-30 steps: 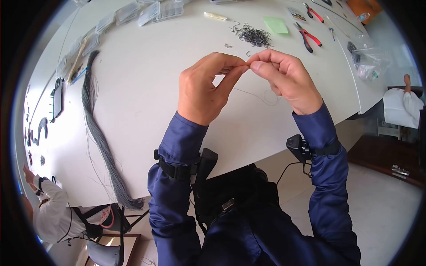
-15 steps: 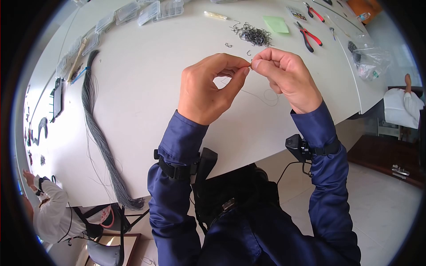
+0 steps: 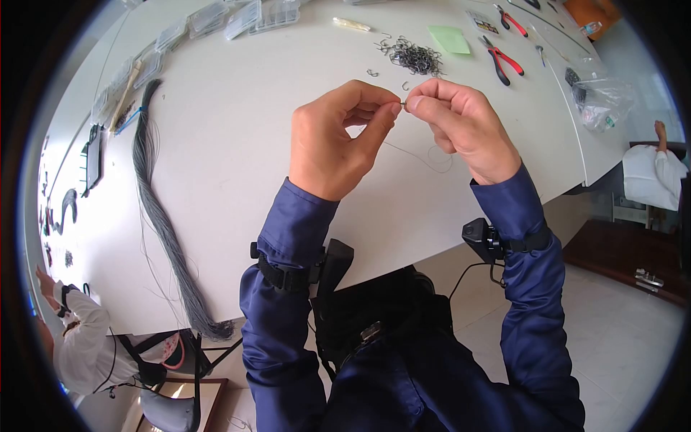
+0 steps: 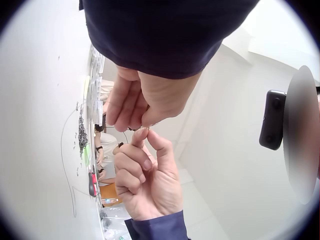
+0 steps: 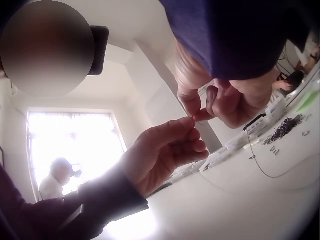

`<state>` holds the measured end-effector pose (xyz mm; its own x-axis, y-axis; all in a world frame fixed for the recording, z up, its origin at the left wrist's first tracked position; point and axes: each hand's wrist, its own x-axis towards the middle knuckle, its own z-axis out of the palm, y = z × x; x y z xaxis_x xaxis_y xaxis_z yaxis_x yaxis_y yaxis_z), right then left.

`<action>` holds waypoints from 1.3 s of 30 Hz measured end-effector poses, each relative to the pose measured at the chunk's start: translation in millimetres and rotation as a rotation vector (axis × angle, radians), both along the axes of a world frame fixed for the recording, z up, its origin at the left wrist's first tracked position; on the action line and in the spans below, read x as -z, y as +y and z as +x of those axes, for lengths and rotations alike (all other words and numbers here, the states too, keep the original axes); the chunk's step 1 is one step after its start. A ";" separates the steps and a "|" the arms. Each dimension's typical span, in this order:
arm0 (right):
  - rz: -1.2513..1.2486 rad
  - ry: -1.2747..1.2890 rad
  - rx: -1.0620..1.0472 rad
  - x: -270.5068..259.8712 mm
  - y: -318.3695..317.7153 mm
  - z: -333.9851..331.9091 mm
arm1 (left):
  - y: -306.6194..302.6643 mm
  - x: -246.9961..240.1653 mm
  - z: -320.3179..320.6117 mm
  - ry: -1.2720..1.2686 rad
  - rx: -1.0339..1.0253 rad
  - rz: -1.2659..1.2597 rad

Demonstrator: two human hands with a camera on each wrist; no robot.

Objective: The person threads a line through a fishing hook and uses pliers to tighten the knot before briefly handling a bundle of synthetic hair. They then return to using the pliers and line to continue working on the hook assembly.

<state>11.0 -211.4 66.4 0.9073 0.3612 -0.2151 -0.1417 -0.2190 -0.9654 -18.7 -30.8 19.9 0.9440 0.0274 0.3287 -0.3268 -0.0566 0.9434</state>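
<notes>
My left hand [image 3: 338,137] and right hand [image 3: 464,126] meet fingertip to fingertip above the white table [image 3: 237,144]. Between them, thumb and forefinger of each pinch a tiny dark fishhook [image 3: 404,104], mostly hidden by the fingertips. A thin fishing line [image 3: 417,160] trails below the hands and loops over the tabletop. Seen from the left wrist, the right hand [image 4: 152,177] has its other fingers curled toward the palm. In the right wrist view the left hand's [image 5: 165,152] thumb and forefinger press together at the pinch. Beyond the fingertips lies a single loose hook [image 3: 405,86].
A pile of dark fishhooks [image 3: 414,56] lies beyond the hands, beside a green paper [image 3: 449,39] and red-handled pliers [image 3: 502,63]. A long bundle of grey line [image 3: 155,191] stretches along the left. Clear plastic boxes [image 3: 245,20] stand at the back. Other people sit at both sides.
The fingertips, touching a second ago, have parted slightly, so a bit of the small fishhook shows between them. The left hand has shifted slightly left in the last half second.
</notes>
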 end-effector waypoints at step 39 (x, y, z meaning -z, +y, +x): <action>-0.151 -0.297 -0.040 -3.8 0.4 14.8 | -3.2 -5.1 -4.2 0.046 0.027 0.004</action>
<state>25.8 -211.0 70.3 0.9243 0.3817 0.0032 0.1529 -0.3625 -0.9194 -22.9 -34.0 25.1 0.9584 -0.0001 0.2853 -0.2849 -0.0524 0.9571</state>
